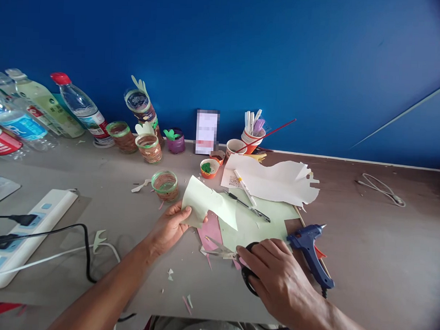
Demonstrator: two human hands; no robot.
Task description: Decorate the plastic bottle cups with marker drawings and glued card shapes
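The left hand [171,226] reaches in from the lower left, its grip clamped on a curled piece of pale green paper [209,198], with the thumb pressed on the near side and a fingertip showing past the lower edge. This paper is held above the middle of a grey-brown surface [376,259]; its right end narrows to a point. The right hand [277,272] comes from the lower right, its grip closed around the black handles of a pair of scissors [227,255]. The blades point left, slightly parted, below the green paper and apart from it. Under the blades lies a strip of pink paper [212,228], and to its right a flat pale green sheet [261,227] with a black pen [252,211] across it. Behind that, a wavy white sheet [277,182] with a ragged right end carries part of a white marker [245,188] with a yellow band. A blue glue gun [312,256] rests just beside the right hand, nozzle pointing away from the person. Just beyond the left hand stands a brown jar with a green rim [164,192], and farther back a small cup of green paint [209,174]. Near the blue wall [225,53] stand an upright phone [206,130], its edges blurred, and a paper cup of markers [252,143]. On the far left are plastic bottles and a white power strip [44,225]; small paper scraps lie scattered near the front edge.
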